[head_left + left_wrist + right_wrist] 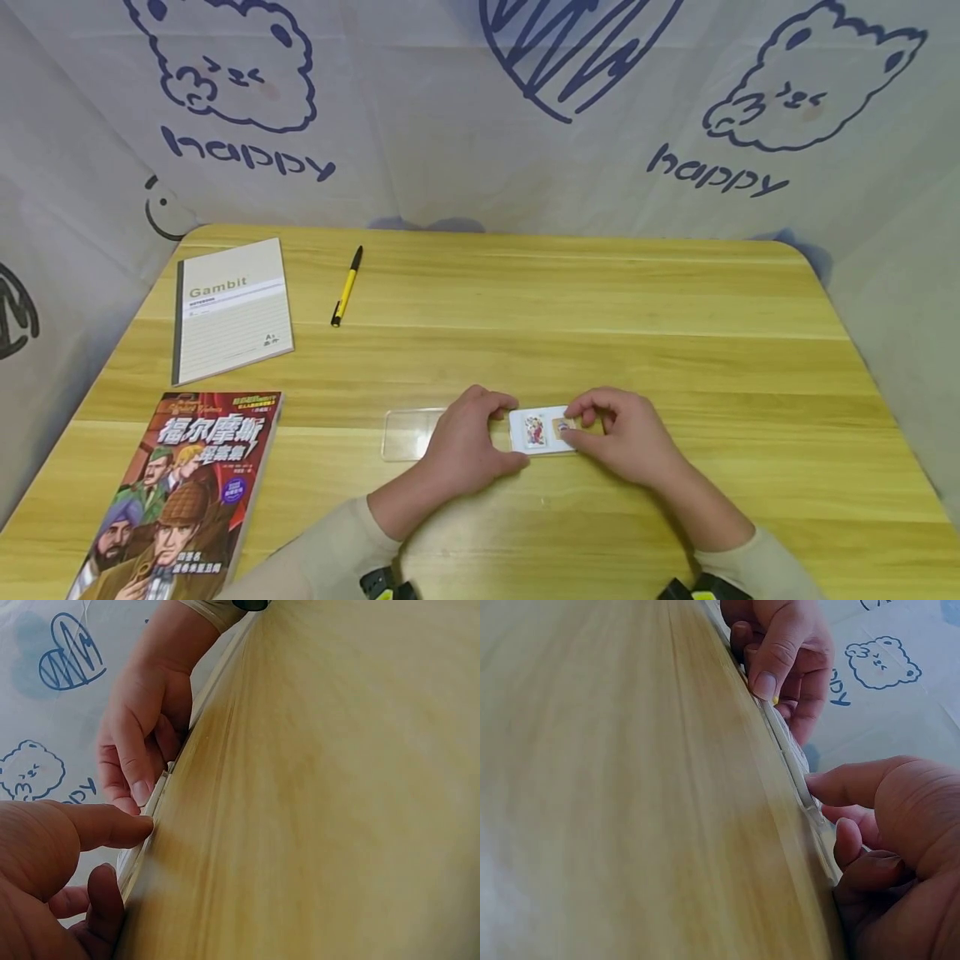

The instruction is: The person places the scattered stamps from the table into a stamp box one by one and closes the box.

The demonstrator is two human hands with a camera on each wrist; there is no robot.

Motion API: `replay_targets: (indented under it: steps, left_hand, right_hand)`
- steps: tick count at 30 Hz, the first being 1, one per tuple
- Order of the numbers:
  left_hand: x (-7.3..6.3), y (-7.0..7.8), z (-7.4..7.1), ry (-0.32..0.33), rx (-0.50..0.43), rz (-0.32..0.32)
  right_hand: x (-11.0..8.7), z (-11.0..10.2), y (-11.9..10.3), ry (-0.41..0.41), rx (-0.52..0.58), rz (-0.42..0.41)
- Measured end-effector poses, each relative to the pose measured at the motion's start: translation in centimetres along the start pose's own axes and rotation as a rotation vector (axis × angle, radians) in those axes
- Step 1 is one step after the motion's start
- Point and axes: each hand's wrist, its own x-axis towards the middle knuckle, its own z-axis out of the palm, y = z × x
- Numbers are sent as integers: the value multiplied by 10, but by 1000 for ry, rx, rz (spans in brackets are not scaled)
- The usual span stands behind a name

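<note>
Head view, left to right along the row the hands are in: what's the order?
Colourful illustrated paperback book → clear rectangular plastic piece → person's bare left hand → flat white rectangular item with printed pictures → person's bare right hand.

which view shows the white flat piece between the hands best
The head view: it looks down on the white flat piece, showing its top face. Both wrist views catch it nearly edge-on, a thin strip.

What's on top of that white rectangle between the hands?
On the white rectangle are a colourful picture and a brownish picture. The right hand partly covers the brownish one, so that part can't be seen.
</note>
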Motion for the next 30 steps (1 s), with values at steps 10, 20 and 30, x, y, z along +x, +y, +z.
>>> replay_targets:
  steps: [10,20,30]
  left_hand:
    - [0,0,0,4,1,4]
    - [0,0,0,-2,-7,1]
    - [-1,-1,0,0,-6,2]
  right_hand:
    - [2,1,1,-2,6,-8]
    - [4,-3,4,-75,39,-34]
    - [5,-3,3,-87,0,-48]
